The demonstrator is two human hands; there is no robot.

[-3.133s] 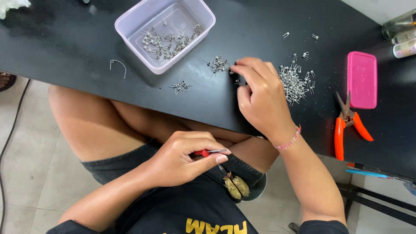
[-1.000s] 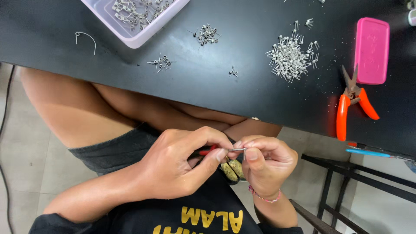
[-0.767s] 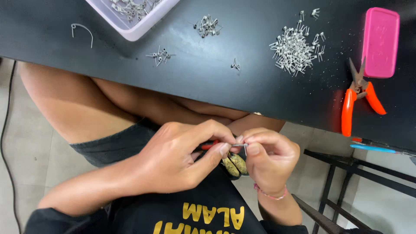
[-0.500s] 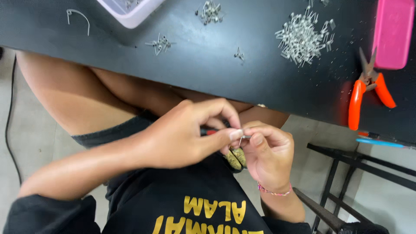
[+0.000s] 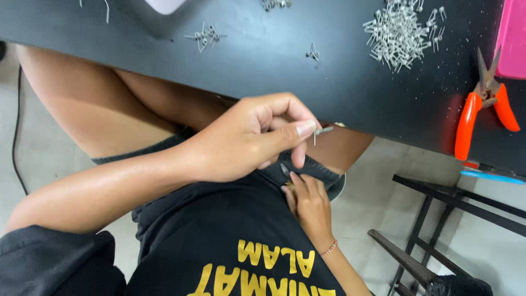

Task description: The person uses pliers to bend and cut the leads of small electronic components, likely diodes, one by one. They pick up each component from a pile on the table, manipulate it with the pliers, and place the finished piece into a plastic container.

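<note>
my left hand [image 5: 246,140] pinches a small pin [image 5: 320,131] below the tabletop [image 5: 274,60] edge, so i should grip steadily while my right hand [image 5: 309,200], seemingly empty, rests in my lap.

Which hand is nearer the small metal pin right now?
Left. The left hand holds the small metal pin at its fingertips; the right hand rests lower, on the lap.

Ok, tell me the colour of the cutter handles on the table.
Orange cutter handles, clearest in the head view.
</note>
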